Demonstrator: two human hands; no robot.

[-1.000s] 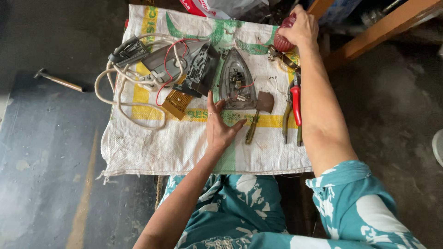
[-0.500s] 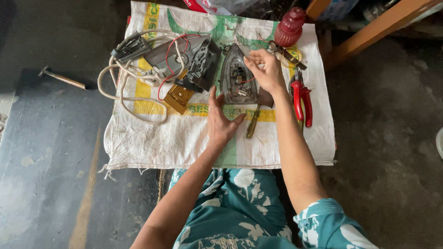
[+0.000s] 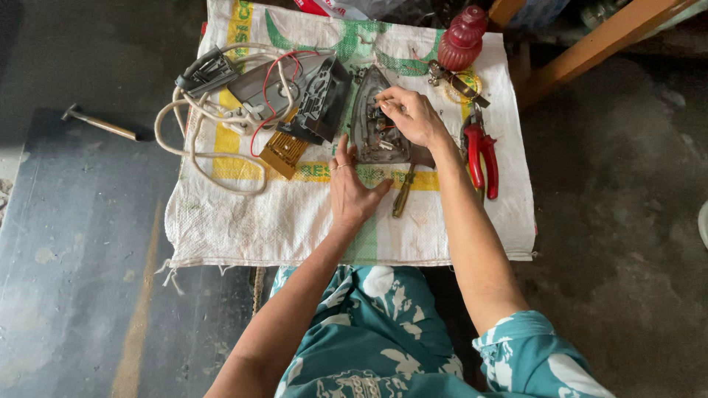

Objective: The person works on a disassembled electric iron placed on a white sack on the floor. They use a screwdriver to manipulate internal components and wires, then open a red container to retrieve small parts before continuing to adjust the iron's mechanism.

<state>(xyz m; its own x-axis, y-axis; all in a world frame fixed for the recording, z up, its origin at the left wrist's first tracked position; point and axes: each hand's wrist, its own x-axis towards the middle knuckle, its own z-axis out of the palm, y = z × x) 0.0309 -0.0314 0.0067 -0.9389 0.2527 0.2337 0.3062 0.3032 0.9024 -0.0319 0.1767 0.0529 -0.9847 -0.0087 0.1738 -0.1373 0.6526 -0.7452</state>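
Observation:
A dismantled clothes iron lies on a white woven sack (image 3: 295, 214). Its metal soleplate (image 3: 372, 125) sits in the middle with wiring exposed. My right hand (image 3: 409, 114) rests on top of the soleplate, fingers pinched at a small part inside it. My left hand (image 3: 352, 188) lies flat on the sack, fingertips against the soleplate's near edge. The iron's dark cover (image 3: 310, 96) with red wires and a white cord (image 3: 199, 140) lies to the left.
A screwdriver (image 3: 402, 193) lies beside my left hand. Red-handled pliers (image 3: 479, 151) lie to the right, a red jar (image 3: 461, 37) at the back. A hammer (image 3: 96, 121) lies on the dark floor at left. A wooden beam (image 3: 590, 40) crosses the top right.
My right hand came back from the red jar at the far right and settled onto the soleplate. My left hand stayed flat at the soleplate's near edge.

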